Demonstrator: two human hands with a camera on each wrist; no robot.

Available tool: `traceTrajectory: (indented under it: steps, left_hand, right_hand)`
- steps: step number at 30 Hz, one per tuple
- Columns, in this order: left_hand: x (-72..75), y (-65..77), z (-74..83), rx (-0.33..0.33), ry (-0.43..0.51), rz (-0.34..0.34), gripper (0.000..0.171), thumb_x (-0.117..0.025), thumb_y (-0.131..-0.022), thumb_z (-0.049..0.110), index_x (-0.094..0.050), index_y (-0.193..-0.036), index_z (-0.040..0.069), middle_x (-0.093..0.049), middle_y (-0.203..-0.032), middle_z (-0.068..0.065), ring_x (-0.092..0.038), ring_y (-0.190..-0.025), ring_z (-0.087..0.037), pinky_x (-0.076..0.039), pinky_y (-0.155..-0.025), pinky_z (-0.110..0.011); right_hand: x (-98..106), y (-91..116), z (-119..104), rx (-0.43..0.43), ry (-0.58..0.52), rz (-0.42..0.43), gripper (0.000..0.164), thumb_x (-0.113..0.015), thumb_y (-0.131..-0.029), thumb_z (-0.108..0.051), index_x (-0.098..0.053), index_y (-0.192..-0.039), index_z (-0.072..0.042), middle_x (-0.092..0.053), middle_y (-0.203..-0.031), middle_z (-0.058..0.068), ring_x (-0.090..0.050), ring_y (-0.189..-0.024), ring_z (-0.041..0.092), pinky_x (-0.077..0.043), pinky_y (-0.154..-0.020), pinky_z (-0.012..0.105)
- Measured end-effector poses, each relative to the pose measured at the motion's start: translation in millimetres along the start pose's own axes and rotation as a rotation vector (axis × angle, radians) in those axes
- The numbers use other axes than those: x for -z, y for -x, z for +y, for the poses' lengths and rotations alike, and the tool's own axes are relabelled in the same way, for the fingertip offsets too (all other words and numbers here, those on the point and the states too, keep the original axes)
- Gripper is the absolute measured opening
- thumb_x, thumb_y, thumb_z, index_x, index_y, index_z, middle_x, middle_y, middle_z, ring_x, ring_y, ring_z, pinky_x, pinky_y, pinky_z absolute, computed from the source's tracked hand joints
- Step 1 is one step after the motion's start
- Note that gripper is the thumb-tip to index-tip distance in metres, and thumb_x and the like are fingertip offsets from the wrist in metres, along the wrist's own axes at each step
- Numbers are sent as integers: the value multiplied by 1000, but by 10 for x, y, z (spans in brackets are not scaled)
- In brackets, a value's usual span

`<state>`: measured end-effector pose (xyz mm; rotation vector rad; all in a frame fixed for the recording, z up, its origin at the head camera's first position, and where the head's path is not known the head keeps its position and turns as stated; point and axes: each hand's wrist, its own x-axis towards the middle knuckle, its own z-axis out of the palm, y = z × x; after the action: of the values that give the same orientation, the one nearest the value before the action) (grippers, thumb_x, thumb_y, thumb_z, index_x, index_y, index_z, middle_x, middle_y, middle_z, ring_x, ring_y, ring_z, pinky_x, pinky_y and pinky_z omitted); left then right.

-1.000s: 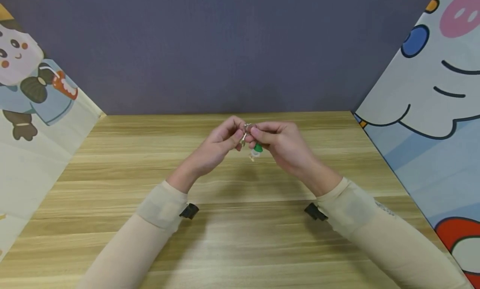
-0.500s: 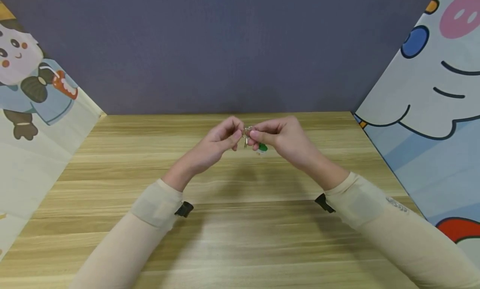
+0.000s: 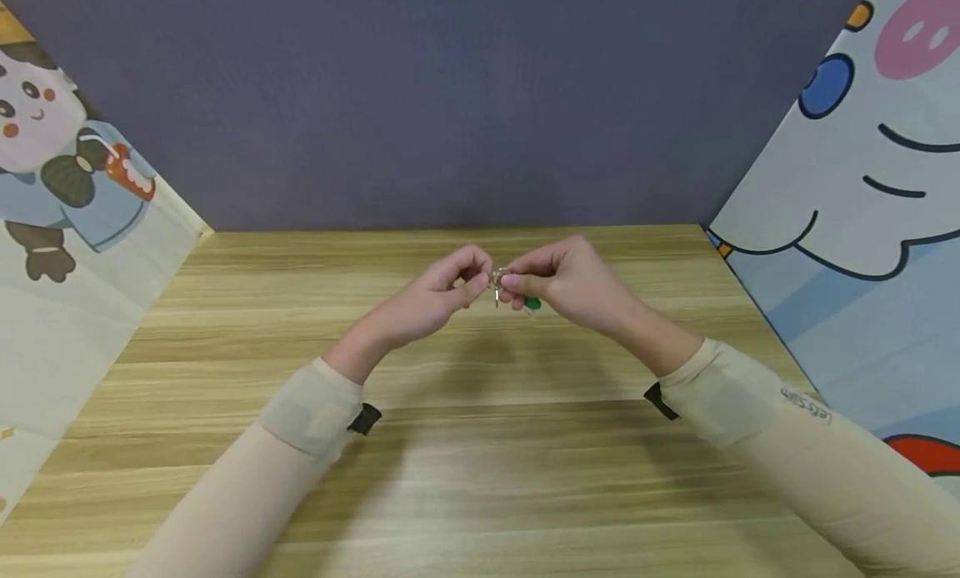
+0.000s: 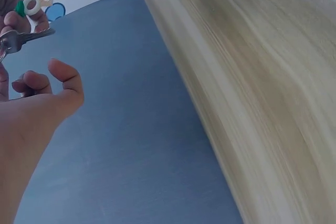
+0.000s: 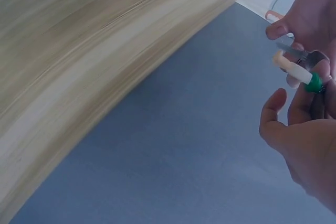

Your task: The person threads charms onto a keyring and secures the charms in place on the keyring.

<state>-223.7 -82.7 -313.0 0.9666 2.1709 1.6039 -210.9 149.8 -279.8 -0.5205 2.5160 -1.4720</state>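
Observation:
Both hands meet over the middle of the table in the head view, at a small key ring [image 3: 498,273]. My left hand [image 3: 427,303] pinches its left side between thumb and forefinger. From the other side, the right hand [image 3: 585,291] pinches the ring with thumb and curled forefinger. A silver key [image 3: 497,296] hangs down between the fingertips, and shows larger in the left wrist view as a metal key [image 4: 31,36]. Below the right fingers dangles a green and white charm [image 3: 532,304]; the right wrist view shows its white part [image 5: 300,73] with a pale tip. Fingers hide part of the ring.
A wood-grain table [image 3: 480,478] lies beneath the hands, backed by a dark grey-blue panel [image 3: 465,103]. Cartoon-printed panels stand at the left [image 3: 67,270] and right [image 3: 862,328]. Black wrist-camera mounts [image 3: 365,419] show under the sleeves.
Both hands have come slightly lower in the head view, still gripping the ring. The key now hangs nearly straight down, and the charm has swung right and is more hidden behind the right fingers.

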Motion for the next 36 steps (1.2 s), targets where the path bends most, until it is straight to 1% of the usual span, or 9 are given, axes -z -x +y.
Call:
traceTrajectory:
  steps: [6,8,13,18,26,29,32,34,36]
  left_hand:
    - [10,2,12,28,-73,-25,11,-46,-115,18,-52,-114,9,-45,-102,-6,-44,-98,-24,-37,-83,-38]
    - [6,6,14,38,-76,-30,11,-46,-115,18,-52,-112,9,-45,-101,-6,-43,-98,-24,-36,-83,-38]
    - [-9,15,3,43,-49,-27,10,-47,-114,15,-54,-111,9,-47,-100,-6,-45,-96,-24,-39,-83,-37]
    - [-23,15,-32,31,24,-25,12,-44,-114,13,-54,-110,7,-52,-103,-6,-50,-98,-25,-45,-87,-37]
    - [-59,25,-57,13,177,-28,14,-41,-115,9,-52,-110,3,-53,-108,-13,-50,-98,-20,-45,-89,-33]
    - [-81,27,-53,9,227,-21,14,-40,-115,9,-52,-111,2,-53,-109,-10,-51,-101,-20,-46,-90,-33]
    - [-108,28,-64,9,280,-7,13,-40,-114,9,-51,-111,3,-53,-108,-4,-52,-103,-19,-47,-91,-32]
    - [-129,29,-76,5,341,0,12,-39,-114,7,-49,-111,2,-53,-106,-1,-52,-103,-18,-47,-92,-32]
    - [-152,29,-88,-2,401,4,12,-38,-114,7,-49,-110,5,-54,-105,1,-53,-102,-16,-46,-92,-31]
  right_hand:
    - [-26,-6,28,-30,69,-6,13,-73,-102,-15,-85,-104,-10,-81,-87,5,-73,-77,16,-51,-61,23]
    - [-32,-2,36,-30,88,-8,13,-73,-102,-16,-85,-104,-11,-81,-87,7,-72,-76,15,-48,-59,23]
    - [-50,7,37,-28,75,-14,13,-74,-102,-16,-84,-106,-9,-81,-87,8,-73,-75,16,-48,-59,23]
    - [-66,17,34,-37,21,-16,13,-73,-102,-15,-84,-106,-9,-82,-87,5,-74,-76,17,-52,-61,24]
    - [-79,36,59,-35,-86,-13,14,-73,-102,-14,-83,-108,-7,-82,-90,8,-75,-79,19,-61,-69,30]
    - [-84,47,70,-21,-113,-1,14,-74,-102,-16,-83,-108,-7,-81,-92,8,-75,-80,20,-62,-72,31]
    - [-94,59,81,-24,-152,12,16,-74,-102,-17,-82,-109,-6,-81,-93,10,-74,-81,20,-62,-75,33]
    - [-106,65,87,-29,-192,23,17,-74,-101,-17,-82,-110,-5,-81,-94,10,-74,-81,20,-62,-77,34]
    - [-122,67,98,-29,-247,37,19,-74,-101,-15,-81,-112,-1,-81,-94,8,-75,-82,18,-63,-79,34]
